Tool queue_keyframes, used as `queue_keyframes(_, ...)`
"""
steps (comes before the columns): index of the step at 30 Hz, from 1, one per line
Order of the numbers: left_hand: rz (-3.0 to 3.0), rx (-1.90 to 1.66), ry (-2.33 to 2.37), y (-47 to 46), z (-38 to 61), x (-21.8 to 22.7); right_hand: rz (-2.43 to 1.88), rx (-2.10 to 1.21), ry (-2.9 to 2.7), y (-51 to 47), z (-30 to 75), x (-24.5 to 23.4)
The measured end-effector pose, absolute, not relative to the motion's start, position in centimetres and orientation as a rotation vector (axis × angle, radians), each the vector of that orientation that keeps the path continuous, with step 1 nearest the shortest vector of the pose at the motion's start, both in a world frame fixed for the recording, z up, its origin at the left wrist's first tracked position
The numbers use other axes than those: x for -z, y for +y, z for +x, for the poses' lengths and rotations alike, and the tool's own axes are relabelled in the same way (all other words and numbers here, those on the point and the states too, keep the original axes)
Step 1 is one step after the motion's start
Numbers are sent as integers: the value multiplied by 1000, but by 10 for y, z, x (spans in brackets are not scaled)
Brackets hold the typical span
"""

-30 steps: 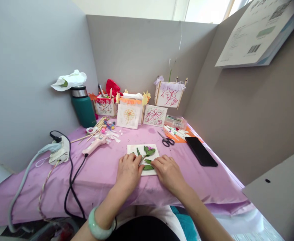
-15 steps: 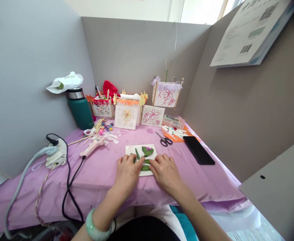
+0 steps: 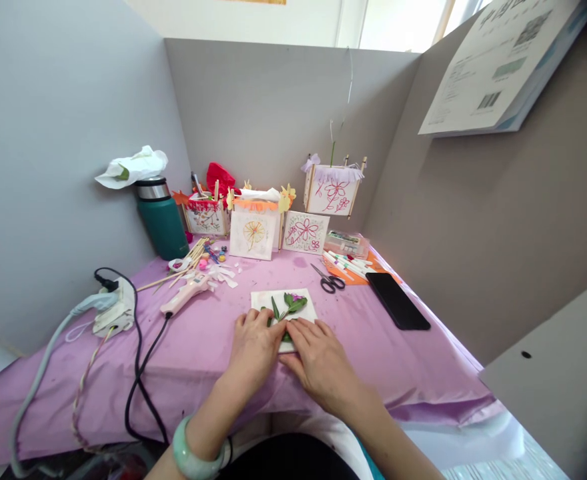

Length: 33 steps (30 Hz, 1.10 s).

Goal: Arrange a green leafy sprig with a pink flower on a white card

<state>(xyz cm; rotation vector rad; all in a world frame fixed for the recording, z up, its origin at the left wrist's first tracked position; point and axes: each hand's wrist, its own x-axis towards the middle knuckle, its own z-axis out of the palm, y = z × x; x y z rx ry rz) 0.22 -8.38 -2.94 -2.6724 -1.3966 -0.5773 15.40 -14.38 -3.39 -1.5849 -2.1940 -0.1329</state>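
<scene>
A white square panel (image 3: 259, 299) lies flat near the table's front, with green leaves (image 3: 295, 307) and a small purple flower (image 3: 297, 297) on its upper half. My left hand (image 3: 254, 343) rests on the panel's lower left part, fingers loosely bent and apart, its thumb reaching in to the leaves in the middle. Stretched over the lower right part is my right hand (image 3: 321, 363), its fingers lying flat on the lower leaves and their tips meeting my left thumb. The lower leaves are mostly hidden under my hands.
Scissors (image 3: 329, 281), marker pens (image 3: 348, 265) and a black phone (image 3: 397, 301) lie to the right. On the left are a pink glue gun (image 3: 188, 293), sticks (image 3: 194, 253), a power strip (image 3: 116, 310) with cables and a green bottle (image 3: 162, 223). Decorated boxes (image 3: 256, 230) stand behind.
My right hand has moved left and flattened over the lower leaves, covering most of them. My left hand has stayed nearly in place. The view has shifted slightly.
</scene>
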Motion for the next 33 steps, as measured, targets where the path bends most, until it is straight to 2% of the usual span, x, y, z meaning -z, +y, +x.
queue_keyframes(7,-2664,670,-1406,-82,1,35,-1728,137,-2113,-152,155,44)
queue_keyframes(14,-2749,1031,-1424,-66,-18,24,-1720,128,-2108,-152,157,42)
queue_keyframes(22,-2929,391,-1060,-73,-16,35,-1732,102,-2083,-153,157,49)
queue_keyframes(33,-2951,236,-1070,-77,-16,27,-1707,-51,-2163,-155,144,27)
